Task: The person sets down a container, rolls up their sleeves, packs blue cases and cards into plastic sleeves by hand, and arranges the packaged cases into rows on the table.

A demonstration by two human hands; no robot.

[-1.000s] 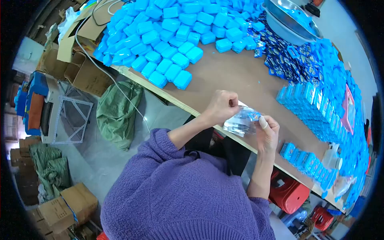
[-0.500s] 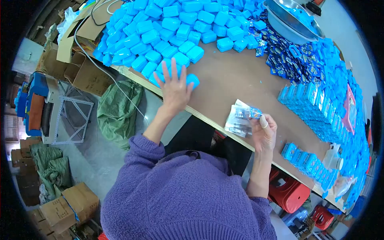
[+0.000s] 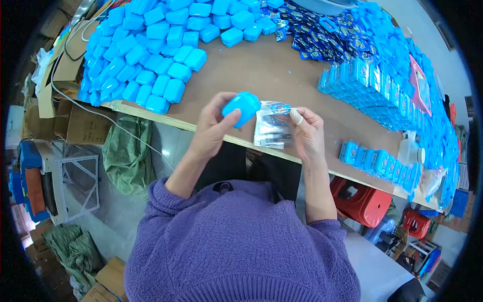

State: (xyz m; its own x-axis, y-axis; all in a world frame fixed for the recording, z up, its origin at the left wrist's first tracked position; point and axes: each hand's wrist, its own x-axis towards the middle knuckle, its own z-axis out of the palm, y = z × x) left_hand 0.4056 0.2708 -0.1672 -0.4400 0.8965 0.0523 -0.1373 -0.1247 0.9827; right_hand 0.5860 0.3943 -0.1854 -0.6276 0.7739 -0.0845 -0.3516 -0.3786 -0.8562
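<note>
My left hand (image 3: 210,126) is wrapped round a small blue plastic box (image 3: 244,106) with rounded corners, raised over the front of the table. Just right of it lies a stack of clear plastic bags (image 3: 269,135) by the table's edge. My right hand (image 3: 308,132) pinches the blue printed end of the top bag (image 3: 279,108) between thumb and fingers, and a white band circles one digit. The box is close to the bag's opposite end; whether they touch I cannot tell.
A big heap of blue boxes (image 3: 163,65) covers the table's left and back. Dark blue printed packets (image 3: 327,38) lie at the back. Stacked bagged boxes (image 3: 367,88) and a shorter row (image 3: 377,163) stand right. Red stools (image 3: 359,201) sit below the edge.
My left hand has come right from the heap, carrying a blue box to the bags. My right hand still grips the bag's printed end. The view has shifted.
</note>
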